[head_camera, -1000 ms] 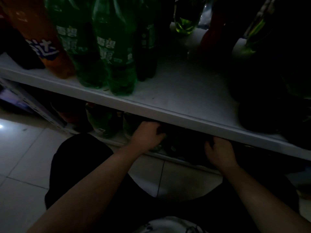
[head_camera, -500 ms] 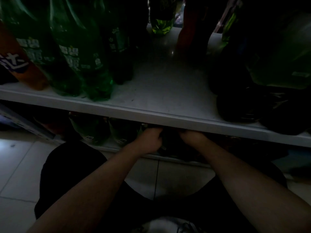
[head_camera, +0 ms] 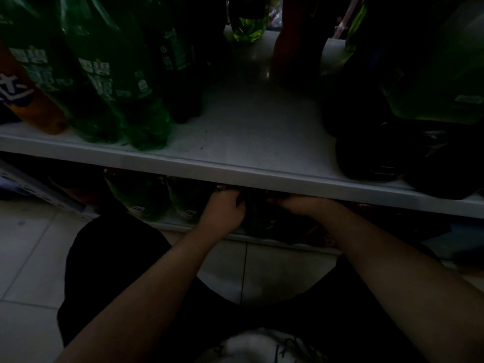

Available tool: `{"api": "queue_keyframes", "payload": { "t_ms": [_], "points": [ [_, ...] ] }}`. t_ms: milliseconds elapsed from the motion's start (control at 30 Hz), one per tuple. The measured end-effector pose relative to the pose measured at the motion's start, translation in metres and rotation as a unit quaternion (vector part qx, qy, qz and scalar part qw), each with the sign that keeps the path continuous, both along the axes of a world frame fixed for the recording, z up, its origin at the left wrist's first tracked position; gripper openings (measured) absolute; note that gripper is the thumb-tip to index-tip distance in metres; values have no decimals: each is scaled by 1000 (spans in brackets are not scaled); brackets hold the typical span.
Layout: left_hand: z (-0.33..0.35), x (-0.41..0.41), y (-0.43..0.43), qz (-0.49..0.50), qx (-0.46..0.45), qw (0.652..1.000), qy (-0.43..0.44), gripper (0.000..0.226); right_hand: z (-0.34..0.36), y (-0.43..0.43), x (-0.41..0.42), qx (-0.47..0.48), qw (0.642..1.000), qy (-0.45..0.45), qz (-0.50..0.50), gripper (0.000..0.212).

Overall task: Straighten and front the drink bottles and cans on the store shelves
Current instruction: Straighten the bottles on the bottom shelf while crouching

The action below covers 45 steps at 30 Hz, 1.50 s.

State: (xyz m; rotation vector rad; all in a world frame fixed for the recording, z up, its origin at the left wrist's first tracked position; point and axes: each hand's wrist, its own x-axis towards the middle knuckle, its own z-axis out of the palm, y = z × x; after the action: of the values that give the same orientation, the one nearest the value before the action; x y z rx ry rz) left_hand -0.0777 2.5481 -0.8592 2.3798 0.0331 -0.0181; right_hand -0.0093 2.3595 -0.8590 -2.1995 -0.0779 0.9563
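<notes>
The scene is very dim. Both my hands reach under the white shelf [head_camera: 235,169] to the bottom shelf. My left hand [head_camera: 222,210] curls round the left side of a dark bottle [head_camera: 258,218] standing there. My right hand [head_camera: 301,204] holds the same bottle from the right; its fingertips are hidden under the shelf edge. Two green bottles [head_camera: 141,195] stand just left of my left hand on the bottom shelf. Above, large green soda bottles [head_camera: 110,74] and an orange bottle [head_camera: 28,100] stand at the shelf's left.
Dark bottles [head_camera: 372,153] crowd the upper shelf's right side, with a bare stretch in the middle. A yellow-green bottle [head_camera: 248,24] stands at the back. My dark-clothed knees [head_camera: 110,258] are over the pale tiled floor [head_camera: 23,258].
My right hand moved left along the bottom shelf and closed in on the dark bottle beside my left hand. The view shifted right and slightly closer to the shelf.
</notes>
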Motion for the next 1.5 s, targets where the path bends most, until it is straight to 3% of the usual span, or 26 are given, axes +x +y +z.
{"api": "queue_keyframes", "payload": {
  "t_ms": [100,233,300,400,500,600,667,967,1100,1267,1500],
  "points": [
    [-7,-5,12,17,27,999,13,28,-7,5,-1,16,998,-53,-11,48],
    [-8,-1,21,88,59,994,22,15,-13,15,-18,-85,960,-259,-64,62],
    [-10,1,25,116,67,991,31,16,-11,20,-26,-108,946,-294,-87,64],
    [-15,3,27,149,71,986,24,28,-10,22,-21,-59,975,-205,-64,59],
    [-21,6,29,160,72,984,21,56,-12,18,-15,6,994,-106,2,53],
    [-26,8,30,149,53,987,26,85,-15,16,-12,3,995,-96,-17,59],
    [-31,10,28,117,38,992,40,91,-18,17,-11,-14,994,-98,-42,64],
    [-43,11,24,140,-43,989,-10,74,-21,17,-18,-65,983,-150,-84,65],
    [-47,10,23,150,-53,987,-14,63,-19,16,-14,-62,988,-116,-76,75],
    [-46,11,23,147,-32,989,-1,68,-8,10,-17,-36,994,-81,-62,68],
    [-35,9,23,121,6,992,35,74,9,-23,-44,9,968,-240,-67,50]
  ]
}}
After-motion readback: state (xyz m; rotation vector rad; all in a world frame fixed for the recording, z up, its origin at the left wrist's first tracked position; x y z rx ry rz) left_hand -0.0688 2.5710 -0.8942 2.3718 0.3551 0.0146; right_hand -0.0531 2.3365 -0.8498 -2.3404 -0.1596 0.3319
